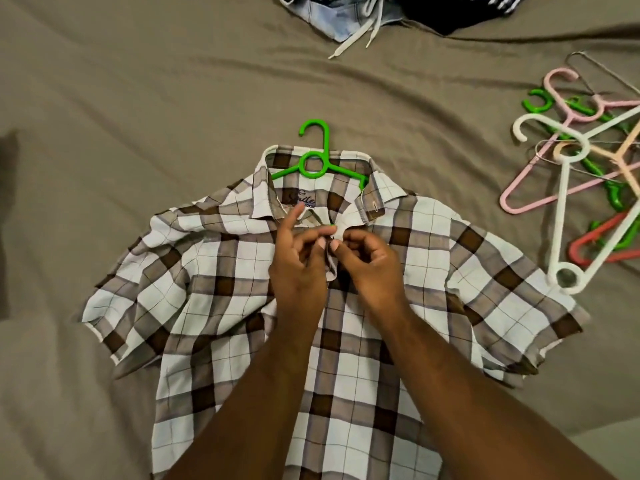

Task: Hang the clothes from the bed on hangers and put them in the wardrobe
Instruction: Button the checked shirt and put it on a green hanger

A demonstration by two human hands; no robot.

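Head view: left hand (298, 268), right hand (367, 261) pinch shirt (194, 271) (green hanger (313, 164) inside); spare hangers (571, 168) at right.

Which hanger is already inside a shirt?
The green hanger, its hook poking out at the collar of the checked shirt. The other hangers lie loose in a pile on the bed, holding no clothes.

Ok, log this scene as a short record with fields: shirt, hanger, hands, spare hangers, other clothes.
shirt: plaid, flat on the bed, front up
hanger: green, inside the collar, hook sticking out past it
left hand: fingers pinch the shirt front just below the collar
right hand: fingers pinch the same spot
spare hangers: mixed pile on the bed, right of the shirt
other clothes: heap at the far edge
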